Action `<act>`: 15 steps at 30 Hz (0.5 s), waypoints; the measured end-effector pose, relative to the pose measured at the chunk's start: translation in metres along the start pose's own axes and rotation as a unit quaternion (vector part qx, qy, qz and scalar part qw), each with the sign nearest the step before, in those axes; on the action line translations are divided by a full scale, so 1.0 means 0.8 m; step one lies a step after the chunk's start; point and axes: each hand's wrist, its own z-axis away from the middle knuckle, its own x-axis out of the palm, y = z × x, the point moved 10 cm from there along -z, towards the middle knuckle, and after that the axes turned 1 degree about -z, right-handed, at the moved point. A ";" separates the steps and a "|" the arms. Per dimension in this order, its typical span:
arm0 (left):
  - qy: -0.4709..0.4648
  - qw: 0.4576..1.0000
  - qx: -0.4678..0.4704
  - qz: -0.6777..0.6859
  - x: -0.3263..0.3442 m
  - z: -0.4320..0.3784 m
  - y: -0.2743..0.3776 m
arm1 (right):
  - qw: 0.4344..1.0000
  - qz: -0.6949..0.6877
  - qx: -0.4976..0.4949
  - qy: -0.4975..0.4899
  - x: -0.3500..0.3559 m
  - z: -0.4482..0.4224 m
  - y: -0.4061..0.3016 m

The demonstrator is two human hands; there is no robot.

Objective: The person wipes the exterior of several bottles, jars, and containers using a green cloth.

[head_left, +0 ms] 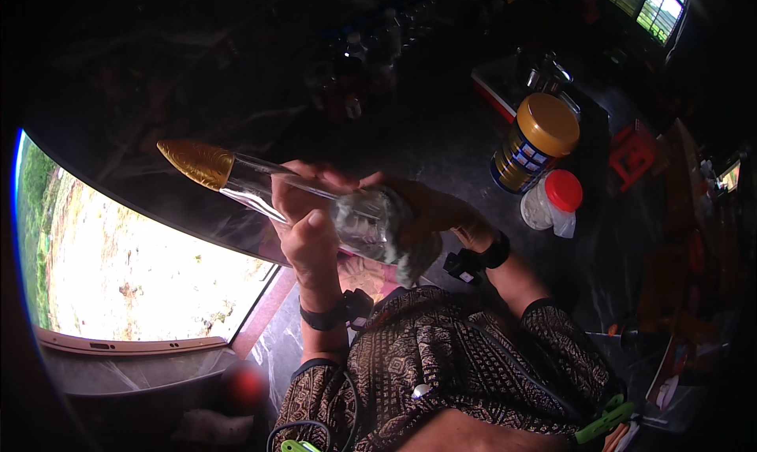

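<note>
A clear, long container, glass or plastic, with a pointed gold patterned cap is held in front of the chest, its capped end towards the left. My left hand grips the clear body around its middle. At the other end my right hand presses a pale green cloth against the container. The cloth wraps partly around that end and hangs below it. Both wrists wear black straps with small devices.
A gold-lidded tin and a red-lidded plastic jar stand on the dark marbled surface at the right. Farther back are clear bottles, steel vessels and a red plastic stool. A bright opening lies at the left.
</note>
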 end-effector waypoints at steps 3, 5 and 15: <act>-0.018 0.999 -0.041 0.032 0.006 0.001 -0.004 | 0.969 -0.240 0.049 0.013 0.012 0.022 0.023; -0.020 0.998 -0.039 0.037 0.002 -0.001 -0.005 | 0.968 -0.223 0.068 0.089 0.012 0.038 0.032; 0.042 0.987 0.063 -0.140 -0.003 -0.003 0.019 | 0.846 -0.523 0.052 0.088 0.038 0.024 0.040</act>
